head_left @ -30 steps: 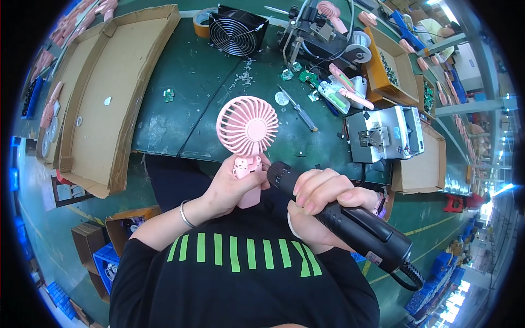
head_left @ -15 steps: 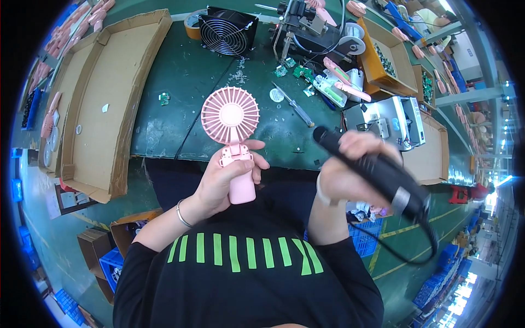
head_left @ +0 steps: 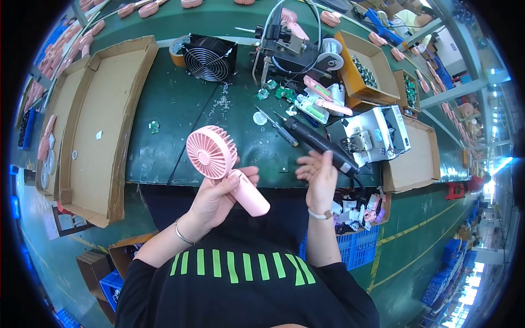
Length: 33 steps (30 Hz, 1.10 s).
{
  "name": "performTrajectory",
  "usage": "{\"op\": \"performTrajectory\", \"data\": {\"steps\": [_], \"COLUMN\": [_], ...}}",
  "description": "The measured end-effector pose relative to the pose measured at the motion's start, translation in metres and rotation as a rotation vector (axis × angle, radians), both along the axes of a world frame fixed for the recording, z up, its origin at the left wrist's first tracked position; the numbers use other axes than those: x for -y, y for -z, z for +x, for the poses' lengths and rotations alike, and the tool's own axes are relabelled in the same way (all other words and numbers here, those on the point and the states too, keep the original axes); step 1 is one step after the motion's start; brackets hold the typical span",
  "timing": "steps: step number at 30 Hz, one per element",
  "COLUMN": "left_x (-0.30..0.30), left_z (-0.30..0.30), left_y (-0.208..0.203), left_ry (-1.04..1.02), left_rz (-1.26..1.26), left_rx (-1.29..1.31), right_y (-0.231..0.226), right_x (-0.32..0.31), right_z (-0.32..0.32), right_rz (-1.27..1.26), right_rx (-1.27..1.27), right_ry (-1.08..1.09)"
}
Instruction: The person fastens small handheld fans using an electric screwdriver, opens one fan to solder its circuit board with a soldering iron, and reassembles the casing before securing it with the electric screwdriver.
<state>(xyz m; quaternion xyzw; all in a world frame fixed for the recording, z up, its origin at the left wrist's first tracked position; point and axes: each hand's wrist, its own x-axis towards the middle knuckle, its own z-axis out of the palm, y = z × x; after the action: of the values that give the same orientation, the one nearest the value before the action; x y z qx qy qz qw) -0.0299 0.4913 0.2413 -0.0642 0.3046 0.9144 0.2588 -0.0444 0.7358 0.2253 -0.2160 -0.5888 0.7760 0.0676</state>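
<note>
A pink handheld fan (head_left: 250,195) is in my left hand (head_left: 213,201), its handle gripped between thumb and fingers. The fan's round caged head tilts up toward the left, above the table's near edge. My right hand (head_left: 319,174) is empty, fingers spread, over the same edge. Just beyond that hand, a black electric screwdriver (head_left: 320,143) lies slanted on the green table (head_left: 164,142), its cable hanging off the edge. Alongside its tip rests a thin hand screwdriver (head_left: 283,131) with a translucent handle.
Left stands a long cardboard tray (head_left: 104,126). A black fan unit (head_left: 210,59), a soldering stand with wire spool (head_left: 329,53) and opened pink fan housings (head_left: 322,98) sit toward the back. A white-sided device (head_left: 377,134) and a yellow box (head_left: 350,76) are at right.
My right hand has let go of the electric screwdriver, which now lies on the table. The fan in my left hand has turned, its head leaning left. The view has shifted slightly.
</note>
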Motion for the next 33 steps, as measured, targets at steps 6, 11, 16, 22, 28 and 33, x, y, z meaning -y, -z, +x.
{"op": "performTrajectory", "data": {"steps": [6, 11, 16, 22, 28, 33], "left_x": [-0.011, -0.005, 0.000, 0.000, 0.008, 0.026], "left_z": [-0.003, 0.002, 0.001, 0.002, -0.007, -0.011], "left_y": [0.007, -0.001, 0.010, 0.009, 0.013, 0.004], "left_ry": [-0.084, -0.205, -0.270, -0.187, -0.126, -0.061], "left_rz": [0.026, -0.024, -0.207, -0.250, -0.314, -0.288], "left_rx": [-0.142, -0.085, 0.068, 0.026, -0.043, 0.034], "right_y": [-0.040, -0.045, -0.039, -0.032, -0.029, -0.046], "right_x": [0.072, 0.098, 0.110, 0.108, 0.106, 0.095], "right_z": [0.003, -0.006, 0.007, 0.016, 0.012, -0.009], "right_rz": [1.039, 1.360, 1.511, 1.541, 1.456, 1.164], "right_rx": [-0.446, -0.541, -0.552, -0.498, -0.501, -0.383], "right_ry": [-0.503, -0.603, -0.741, -0.765, -0.783, -0.776]}}
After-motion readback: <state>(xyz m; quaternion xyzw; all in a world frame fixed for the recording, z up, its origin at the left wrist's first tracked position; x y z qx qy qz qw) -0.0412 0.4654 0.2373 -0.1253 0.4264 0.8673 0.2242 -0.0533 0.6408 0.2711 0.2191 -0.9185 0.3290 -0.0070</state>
